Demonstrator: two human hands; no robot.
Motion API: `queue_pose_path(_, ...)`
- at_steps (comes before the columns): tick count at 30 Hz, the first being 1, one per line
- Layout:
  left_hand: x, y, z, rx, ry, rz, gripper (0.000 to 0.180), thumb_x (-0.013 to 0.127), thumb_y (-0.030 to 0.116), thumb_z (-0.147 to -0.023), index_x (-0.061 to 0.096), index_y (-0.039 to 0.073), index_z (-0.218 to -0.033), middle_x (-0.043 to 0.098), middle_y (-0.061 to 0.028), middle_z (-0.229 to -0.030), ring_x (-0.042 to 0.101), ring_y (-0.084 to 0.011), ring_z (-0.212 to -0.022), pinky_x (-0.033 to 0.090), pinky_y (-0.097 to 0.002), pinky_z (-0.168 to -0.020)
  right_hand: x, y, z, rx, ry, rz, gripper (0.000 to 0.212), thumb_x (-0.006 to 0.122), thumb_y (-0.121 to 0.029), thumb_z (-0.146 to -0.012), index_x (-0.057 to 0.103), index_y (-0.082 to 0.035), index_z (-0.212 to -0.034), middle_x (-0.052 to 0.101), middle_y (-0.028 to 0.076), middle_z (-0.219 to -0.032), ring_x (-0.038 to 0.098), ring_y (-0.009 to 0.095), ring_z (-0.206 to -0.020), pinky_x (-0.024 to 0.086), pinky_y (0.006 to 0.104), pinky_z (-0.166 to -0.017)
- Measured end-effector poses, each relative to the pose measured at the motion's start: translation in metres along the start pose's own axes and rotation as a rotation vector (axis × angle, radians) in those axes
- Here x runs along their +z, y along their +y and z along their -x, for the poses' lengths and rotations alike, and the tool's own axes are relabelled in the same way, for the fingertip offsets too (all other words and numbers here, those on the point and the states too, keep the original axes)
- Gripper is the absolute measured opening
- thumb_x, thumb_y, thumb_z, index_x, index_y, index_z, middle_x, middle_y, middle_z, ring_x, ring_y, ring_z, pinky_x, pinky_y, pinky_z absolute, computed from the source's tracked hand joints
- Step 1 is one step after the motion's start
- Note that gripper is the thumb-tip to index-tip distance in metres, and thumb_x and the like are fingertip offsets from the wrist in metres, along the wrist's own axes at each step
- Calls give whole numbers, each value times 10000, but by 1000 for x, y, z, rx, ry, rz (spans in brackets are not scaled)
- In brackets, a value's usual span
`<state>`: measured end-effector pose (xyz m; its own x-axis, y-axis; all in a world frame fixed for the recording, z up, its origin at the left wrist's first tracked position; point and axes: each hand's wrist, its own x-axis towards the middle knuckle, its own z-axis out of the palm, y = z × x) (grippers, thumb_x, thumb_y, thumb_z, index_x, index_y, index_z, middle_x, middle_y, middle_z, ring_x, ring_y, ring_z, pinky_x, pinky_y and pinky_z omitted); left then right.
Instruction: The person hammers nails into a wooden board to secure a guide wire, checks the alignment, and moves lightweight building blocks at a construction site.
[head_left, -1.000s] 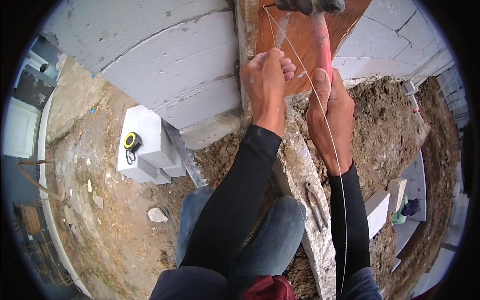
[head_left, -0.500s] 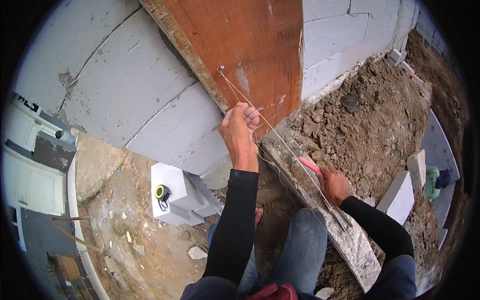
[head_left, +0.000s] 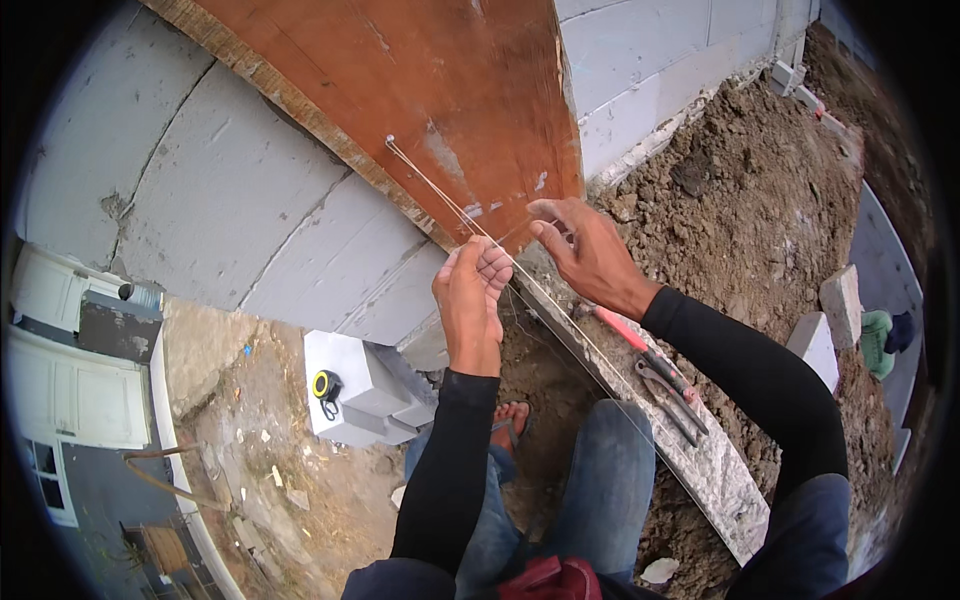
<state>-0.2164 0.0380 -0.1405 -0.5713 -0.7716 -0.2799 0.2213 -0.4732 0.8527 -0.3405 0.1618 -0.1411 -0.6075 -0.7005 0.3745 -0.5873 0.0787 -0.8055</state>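
Snug black sleeves [head_left: 745, 370] wrap both forearms, plain and close-fitting, ending in clean edges at the wrists, and the hands [head_left: 464, 310] below them are bare. Higher up I see looser navy cloth [head_left: 818, 520], softly creased where it meets the black. The jeans [head_left: 605, 490] are blue, rubbed paler over the thigh. Some dark red fabric [head_left: 553, 580] bunches at the waist. On the one visible foot [head_left: 508, 415] runs a greyish sandal strap [head_left: 514, 434].
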Motion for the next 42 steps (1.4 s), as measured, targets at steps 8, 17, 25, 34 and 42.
queue_pose_path(8,12,-6,17,-50,-83,40,228,639,200,-903,643,-3,-1006,656,-65,-816,647,-140,-707,534,-250,-654,52,-79,-113,84,-133,-335,350,557,-298,-989,677,10,-1103,714,101,-956,635,164,-869,498,313,-791)
queue_pose_path(17,32,64,49,209,-177,119,318,639,240,-966,604,-11,-1158,675,-81,-928,650,-118,-760,534,-233,-694,7,-80,-115,-411,-170,433,274,553,-175,-931,658,-122,-1178,679,206,-800,643,424,-726,526,488,-655)
queue_pose_path(25,28,66,39,71,-337,385,195,632,74,-931,595,27,-1116,668,-68,-903,662,-122,-803,558,-247,-725,-10,-99,-128,-594,-273,765,328,576,-144,-861,611,-124,-1187,653,190,-699,656,388,-655,512,488,-581)
queue_pose_path(34,22,68,34,107,-311,327,241,622,84,-930,578,19,-1158,649,-45,-880,640,-116,-774,539,-249,-696,-14,-110,-128,-623,-328,894,358,586,-102,-832,584,-88,-1189,661,181,-699,669,374,-662,527,471,-579)
queue_pose_path(42,20,115,17,730,-3,-616,366,491,128,-980,583,26,-1319,608,-50,-704,583,-106,-557,512,-296,-589,-23,-129,-132,-683,-374,985,315,586,-68,-819,607,-64,-1133,656,187,-692,672,363,-666,540,461,-593)
